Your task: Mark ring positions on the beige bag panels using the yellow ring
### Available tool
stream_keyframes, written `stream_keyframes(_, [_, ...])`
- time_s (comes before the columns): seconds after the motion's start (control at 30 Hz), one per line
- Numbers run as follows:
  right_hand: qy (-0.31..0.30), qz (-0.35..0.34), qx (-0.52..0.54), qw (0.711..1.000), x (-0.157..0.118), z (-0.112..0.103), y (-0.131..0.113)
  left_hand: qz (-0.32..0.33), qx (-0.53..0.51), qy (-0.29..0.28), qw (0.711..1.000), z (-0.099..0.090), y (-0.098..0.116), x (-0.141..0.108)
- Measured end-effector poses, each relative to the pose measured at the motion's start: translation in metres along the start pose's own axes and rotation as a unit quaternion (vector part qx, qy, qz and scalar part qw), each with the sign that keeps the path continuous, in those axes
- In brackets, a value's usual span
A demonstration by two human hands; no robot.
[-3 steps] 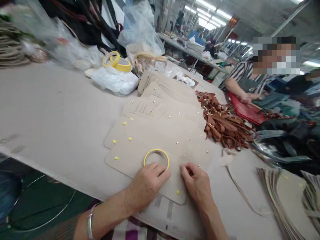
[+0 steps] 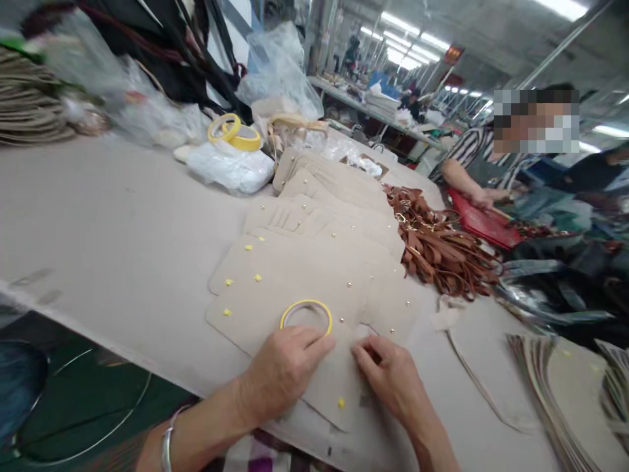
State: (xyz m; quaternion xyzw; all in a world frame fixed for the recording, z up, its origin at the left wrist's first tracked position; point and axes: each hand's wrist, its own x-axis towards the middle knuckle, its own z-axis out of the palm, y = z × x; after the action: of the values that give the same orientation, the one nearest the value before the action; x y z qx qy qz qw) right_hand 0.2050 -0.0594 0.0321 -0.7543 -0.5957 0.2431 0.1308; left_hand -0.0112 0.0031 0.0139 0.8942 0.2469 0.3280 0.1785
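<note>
My left hand (image 2: pixel 287 364) is closed on the near side of a yellow tape roll (image 2: pixel 282 321), above a beige panel (image 2: pixel 260 318). That panel carries yellow tape bits near its edges, and it lies in front of overlapping beige panels (image 2: pixel 319 255) with small metal studs. On the right, my right hand (image 2: pixel 386 367) has thumb and forefinger pinched together at the panel's right edge. Whatever those fingertips hold is too small to make out.
Brown straps (image 2: pixel 435 252) lie in a heap at the right. Two yellow tape rolls (image 2: pixel 246 139) rest on a white plastic packet (image 2: pixel 228 169). Stacked pieces (image 2: pixel 574 387) stand at the right front. A person (image 2: pixel 491 164) works beyond the straps.
The front panel's near right corner has shifted toward me, uncovering a stud behind it. My right hand sits slightly lower in view.
</note>
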Motion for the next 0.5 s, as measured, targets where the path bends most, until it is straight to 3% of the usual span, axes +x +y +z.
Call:
stream_keyframes(0.07, [-0.019,-0.016,0.013,1.000,-0.009,-0.001,-0.002,0.008,-0.038,0.026,0.999,-0.009,0.001,0.000])
stream_keyframes(0.1, [0.001,-0.027,0.022,0.999,-0.013,-0.001,-0.003,0.009,-0.056,0.034,0.998,-0.012,0.002,0.000])
stream_keyframes(0.2, [0.145,-0.113,0.070,0.980,-0.022,0.004,-0.014,-0.002,-0.075,0.044,0.996,-0.016,0.004,-0.003])
stream_keyframes(0.27, [0.202,-0.192,0.101,0.955,-0.024,0.008,-0.026,-0.015,-0.059,0.045,0.997,-0.015,0.007,-0.005])
stream_keyframes(0.37, [0.197,-0.290,0.106,0.931,-0.023,0.012,-0.043,-0.027,-0.035,0.036,0.998,-0.014,0.012,-0.008])
stream_keyframes(0.5, [0.186,-0.347,0.095,0.914,-0.020,0.019,-0.053,-0.021,-0.015,0.028,0.999,-0.013,0.015,-0.011])
